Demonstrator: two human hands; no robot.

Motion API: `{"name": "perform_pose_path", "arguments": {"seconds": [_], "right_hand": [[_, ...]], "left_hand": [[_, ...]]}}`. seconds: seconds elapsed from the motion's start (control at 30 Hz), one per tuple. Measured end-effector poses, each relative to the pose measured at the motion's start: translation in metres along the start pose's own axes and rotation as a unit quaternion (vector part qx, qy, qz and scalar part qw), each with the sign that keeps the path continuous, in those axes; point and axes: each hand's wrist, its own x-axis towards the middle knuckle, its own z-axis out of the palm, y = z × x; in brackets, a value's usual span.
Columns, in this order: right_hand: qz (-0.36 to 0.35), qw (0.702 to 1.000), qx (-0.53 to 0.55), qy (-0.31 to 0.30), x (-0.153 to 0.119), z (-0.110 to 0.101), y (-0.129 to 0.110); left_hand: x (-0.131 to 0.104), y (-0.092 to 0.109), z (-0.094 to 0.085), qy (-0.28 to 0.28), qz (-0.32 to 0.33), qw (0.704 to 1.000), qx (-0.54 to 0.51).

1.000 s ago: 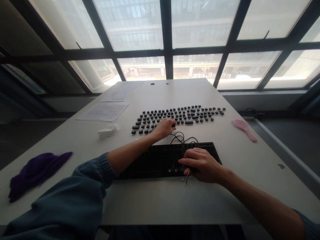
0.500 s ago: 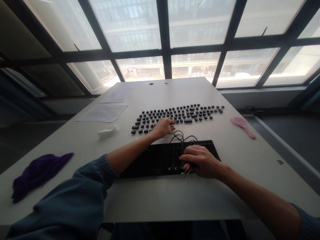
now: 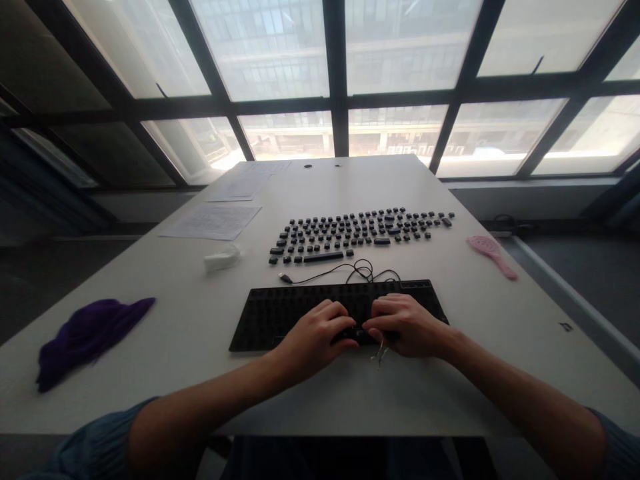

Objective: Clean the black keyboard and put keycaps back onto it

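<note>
A black keyboard base (image 3: 280, 313) lies near the table's front edge, its cable (image 3: 325, 271) loosely coiled behind it. Over its middle, my left hand (image 3: 320, 337) has its fingers bent together; anything between the fingertips is too small to name. Close beside it, my right hand (image 3: 407, 325) is curled over the right part of the keyboard with a thin wire tool (image 3: 380, 353) sticking out below the fingers. Rows of loose black keycaps (image 3: 345, 230) are spread behind the cable, with a long bar-shaped keycap (image 3: 324, 257) in the nearest row.
Printed papers (image 3: 213, 221) lie at the left back, with a crumpled white item (image 3: 223, 259) in front of them. A purple cloth (image 3: 93, 333) is on the left. A pink hairbrush (image 3: 493, 255) rests near the right edge of the white table (image 3: 310, 407).
My left hand has come back from the keycap rows to the keyboard, beside my right hand. My right hand stays over the keyboard. The view has shifted slightly.
</note>
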Motion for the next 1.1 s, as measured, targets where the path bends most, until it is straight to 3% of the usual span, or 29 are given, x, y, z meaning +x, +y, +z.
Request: {"name": "perform_pose_path", "arguments": {"seconds": [0.13,0.33,1.1], "right_hand": [[-0.002,0.999,-0.016,-0.031,-0.002,0.006,-0.001],[0.005,0.996,-0.034,-0.080,0.000,0.006,-0.002],[0.018,0.994,-0.017,-0.107,0.002,0.007,-0.003]], "left_hand": [[-0.012,-0.004,0.014,0.004,0.026,0.999,0.018],[-0.010,-0.008,0.015,0.005,0.031,0.999,0.012],[-0.018,0.001,0.030,0.043,0.114,0.972,0.199]]}}
